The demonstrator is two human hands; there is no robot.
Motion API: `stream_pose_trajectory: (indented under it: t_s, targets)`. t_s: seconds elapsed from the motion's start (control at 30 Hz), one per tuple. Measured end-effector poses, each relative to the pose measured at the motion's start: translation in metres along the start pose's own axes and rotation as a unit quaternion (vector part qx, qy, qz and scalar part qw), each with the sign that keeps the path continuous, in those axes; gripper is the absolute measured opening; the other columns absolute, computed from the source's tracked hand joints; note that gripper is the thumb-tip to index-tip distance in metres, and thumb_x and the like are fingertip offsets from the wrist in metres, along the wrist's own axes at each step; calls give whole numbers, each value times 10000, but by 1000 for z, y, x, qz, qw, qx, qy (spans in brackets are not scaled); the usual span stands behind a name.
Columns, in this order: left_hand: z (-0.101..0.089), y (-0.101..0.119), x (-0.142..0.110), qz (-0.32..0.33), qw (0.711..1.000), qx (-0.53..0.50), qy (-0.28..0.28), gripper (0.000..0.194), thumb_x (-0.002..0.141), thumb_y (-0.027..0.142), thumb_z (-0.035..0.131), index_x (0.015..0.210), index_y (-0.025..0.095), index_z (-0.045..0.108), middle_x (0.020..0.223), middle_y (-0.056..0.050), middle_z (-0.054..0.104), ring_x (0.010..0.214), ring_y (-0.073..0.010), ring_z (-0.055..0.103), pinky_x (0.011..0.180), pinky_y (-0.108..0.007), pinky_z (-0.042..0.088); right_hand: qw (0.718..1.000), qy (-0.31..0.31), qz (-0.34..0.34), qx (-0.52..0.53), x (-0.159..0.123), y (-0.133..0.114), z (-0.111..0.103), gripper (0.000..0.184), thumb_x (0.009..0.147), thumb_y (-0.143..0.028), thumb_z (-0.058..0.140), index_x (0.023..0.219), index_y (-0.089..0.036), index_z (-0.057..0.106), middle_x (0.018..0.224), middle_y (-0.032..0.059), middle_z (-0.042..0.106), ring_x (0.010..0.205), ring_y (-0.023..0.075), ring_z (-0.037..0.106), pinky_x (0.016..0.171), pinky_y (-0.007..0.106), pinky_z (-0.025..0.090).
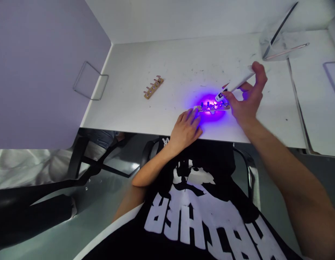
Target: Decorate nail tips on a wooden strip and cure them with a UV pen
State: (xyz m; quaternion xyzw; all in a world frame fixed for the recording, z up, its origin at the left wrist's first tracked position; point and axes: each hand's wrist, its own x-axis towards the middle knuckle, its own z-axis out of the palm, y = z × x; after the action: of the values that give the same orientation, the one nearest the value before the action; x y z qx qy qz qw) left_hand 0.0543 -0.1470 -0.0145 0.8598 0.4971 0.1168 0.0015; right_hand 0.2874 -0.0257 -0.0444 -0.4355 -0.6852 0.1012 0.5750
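Right hand (248,107) grips the white handheld lamp (239,81), its head angled just over the violet-lit strip (227,107) on the white tabletop (124,72). Left hand (183,130) has its fingertips at the strip's left end; pinch or light press, cannot tell. Second strip (153,88) lies apart, farther left. Judgement: steady the strip by its end, fingers out of the beam (glare hides detail), and keep the lamp head close, not touching.
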Motion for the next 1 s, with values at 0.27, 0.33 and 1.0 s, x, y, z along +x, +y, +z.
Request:
stream_pose_trajectory:
  t_s: [0.27, 0.33, 1.0]
  targets:
    - [-1, 0, 0, 0, 1000, 0, -1, 453, 1024, 304, 369, 1424, 129, 492, 1577, -124, 445, 1489, -297, 383, 1234, -451, 384, 1000, -9, 21, 11, -1, 5, 6, 1044, 681, -710, 742, 1481, -257, 246, 1564, 171, 387, 930, 202, 728, 911, 428, 608]
    - [0, 0, 0, -2, 1000, -5, -4, 452, 1022, 303, 375, 1423, 133, 493, 1573, -129, 449, 1490, -296, 380, 1232, -461, 387, 1000, -14, 25, 4, -1, 7, 6, 1045, 682, -713, 738, 1480, -253, 243, 1567, 179, 385, 939, 207, 727, 914, 437, 604]
    - [0, 0, 0, 1, 1000, -3, -1, 445, 1020, 311, 392, 1410, 131, 508, 1585, -130, 434, 1483, -302, 389, 1214, -474, 400, 999, -45, 18, 3, -2, 1, 4, 1011, 668, -760, 700, 1446, -296, 248, 1565, 149, 319, 983, 220, 695, 911, 473, 575]
